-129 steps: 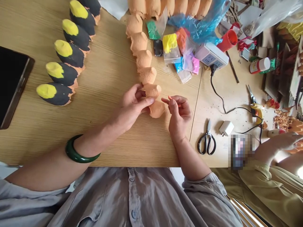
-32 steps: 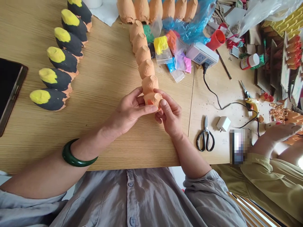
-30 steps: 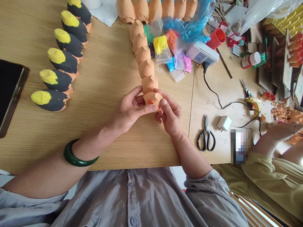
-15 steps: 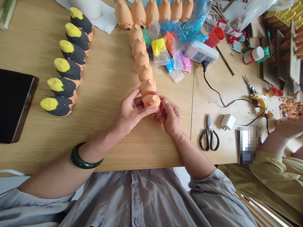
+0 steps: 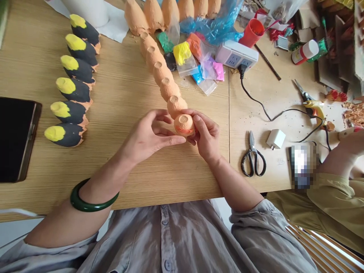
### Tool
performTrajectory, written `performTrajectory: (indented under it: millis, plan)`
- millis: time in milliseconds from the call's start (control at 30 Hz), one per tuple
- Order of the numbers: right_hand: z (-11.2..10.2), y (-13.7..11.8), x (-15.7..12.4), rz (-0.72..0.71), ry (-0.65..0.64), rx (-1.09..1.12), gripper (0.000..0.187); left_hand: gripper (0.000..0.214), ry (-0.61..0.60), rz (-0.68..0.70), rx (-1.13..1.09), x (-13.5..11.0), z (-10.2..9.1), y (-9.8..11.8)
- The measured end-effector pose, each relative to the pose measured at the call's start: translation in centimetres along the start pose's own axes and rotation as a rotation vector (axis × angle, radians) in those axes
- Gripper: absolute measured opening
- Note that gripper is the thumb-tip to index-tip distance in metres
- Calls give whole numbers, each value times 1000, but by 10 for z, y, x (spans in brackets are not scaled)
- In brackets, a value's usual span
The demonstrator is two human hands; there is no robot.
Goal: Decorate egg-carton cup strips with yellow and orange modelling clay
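Observation:
A strip of orange-painted egg-carton cones [image 5: 166,83] runs away from me across the middle of the table. My right hand [image 5: 207,132] pinches its near end cone between thumb and fingers. That cone has a red-orange smear or bit of clay [image 5: 183,131] on the side facing me. Close on the left of the cone is my left hand [image 5: 150,132], thumb stretched out and fingers apart, holding nothing. Whether its fingertips touch the strip I cannot tell.
Black-and-yellow carton cones [image 5: 74,91] stand in a row at left, beside a dark tablet [image 5: 17,140]. Beyond the strip are bagged coloured clay [image 5: 182,53] and a power strip [image 5: 237,55]. Scissors [image 5: 252,157] and a white charger [image 5: 275,139] lie right, near another person's arm [image 5: 341,159].
My left hand has let go of the end cone and moved slightly left, its fingers opening. The strip has tilted, its far end shifting left, while my right hand keeps hold.

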State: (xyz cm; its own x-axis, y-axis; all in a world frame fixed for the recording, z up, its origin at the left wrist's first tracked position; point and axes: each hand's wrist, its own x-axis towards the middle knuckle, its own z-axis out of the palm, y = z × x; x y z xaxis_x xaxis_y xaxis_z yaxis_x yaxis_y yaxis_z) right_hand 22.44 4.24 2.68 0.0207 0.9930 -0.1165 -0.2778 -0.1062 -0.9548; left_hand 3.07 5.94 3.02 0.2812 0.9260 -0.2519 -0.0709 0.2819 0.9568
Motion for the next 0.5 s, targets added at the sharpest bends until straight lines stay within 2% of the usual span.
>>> performTrajectory:
  millis: [67,100,167,233,367,500]
  plan:
    - [0,0,-1,11,28,-53,45,90,133,143,123,-5,1,-1]
    - [0,-1,-2,17,33,-75,45,98,144,222,154,-7,2,-1]
    - [0,-2,-3,19,25,-110,45,107,92,351,204,-9,6,2]
    - [0,-1,-5,2,18,-130,46,100,26,422,261,-7,9,5]
    - [1,4,-5,-22,8,-88,47,66,11,431,301,-1,10,7]
    - [4,6,-7,-49,-8,-76,47,60,25,329,155,-2,13,6]
